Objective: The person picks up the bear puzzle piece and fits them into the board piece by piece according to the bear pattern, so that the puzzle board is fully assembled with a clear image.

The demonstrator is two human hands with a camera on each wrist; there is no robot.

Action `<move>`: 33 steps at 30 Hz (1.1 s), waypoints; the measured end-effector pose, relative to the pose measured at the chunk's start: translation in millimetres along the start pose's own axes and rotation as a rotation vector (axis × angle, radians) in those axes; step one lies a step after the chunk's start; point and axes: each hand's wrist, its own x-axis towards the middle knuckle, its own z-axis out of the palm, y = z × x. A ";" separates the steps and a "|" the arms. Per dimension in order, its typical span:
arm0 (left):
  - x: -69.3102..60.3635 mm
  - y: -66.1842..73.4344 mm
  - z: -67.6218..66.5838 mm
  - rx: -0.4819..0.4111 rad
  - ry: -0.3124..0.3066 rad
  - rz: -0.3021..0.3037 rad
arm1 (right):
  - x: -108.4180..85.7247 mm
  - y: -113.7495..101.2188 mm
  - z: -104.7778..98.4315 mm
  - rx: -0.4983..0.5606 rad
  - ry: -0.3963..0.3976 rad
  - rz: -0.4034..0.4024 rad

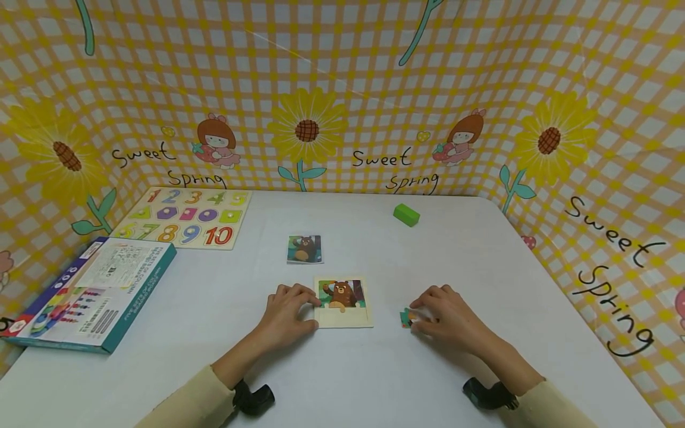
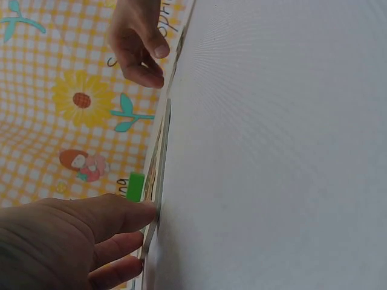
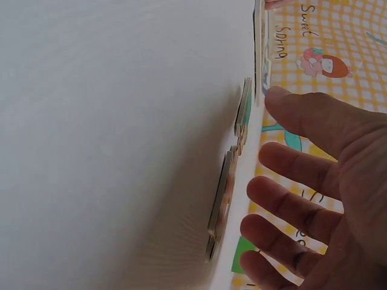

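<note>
A square puzzle board (image 1: 343,318) with a bear picture across its upper part and a bare strip below lies on the table. My left hand (image 1: 286,315) touches its left edge, with the thumb near the lower corner and a fingertip higher up; the left wrist view shows the thumb (image 2: 130,216) against the board's side. To the right of the board, my right hand (image 1: 452,318) is over small colourful puzzle pieces (image 1: 405,318), partly hiding them. In the right wrist view the fingers of the hand (image 3: 302,181) are spread beside the pieces (image 3: 221,192), gripping none.
A bear picture card (image 1: 305,249) lies behind the board. A green block (image 1: 407,215) is at the back right. At the left are a number board (image 1: 184,219) and a flat box (image 1: 101,291). Patterned cloth (image 1: 342,77) stands around the table's back and sides.
</note>
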 end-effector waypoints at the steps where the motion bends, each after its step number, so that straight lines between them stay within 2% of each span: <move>1: 0.0 0.1 -0.2 -0.001 -0.001 -0.001 | -1.0 0.4 0.0 -0.001 -0.002 0.001; 10: 0.2 0.6 -1.0 0.002 -0.007 -0.003 | -4.7 3.2 2.4 0.005 -0.018 0.005; 28: -0.1 0.2 -1.0 -0.002 -0.010 0.004 | -4.5 8.8 7.7 -0.018 0.032 -0.056; 33: -0.2 0.3 -1.2 0.000 -0.011 0.006 | -4.3 8.2 6.5 -0.015 0.022 -0.047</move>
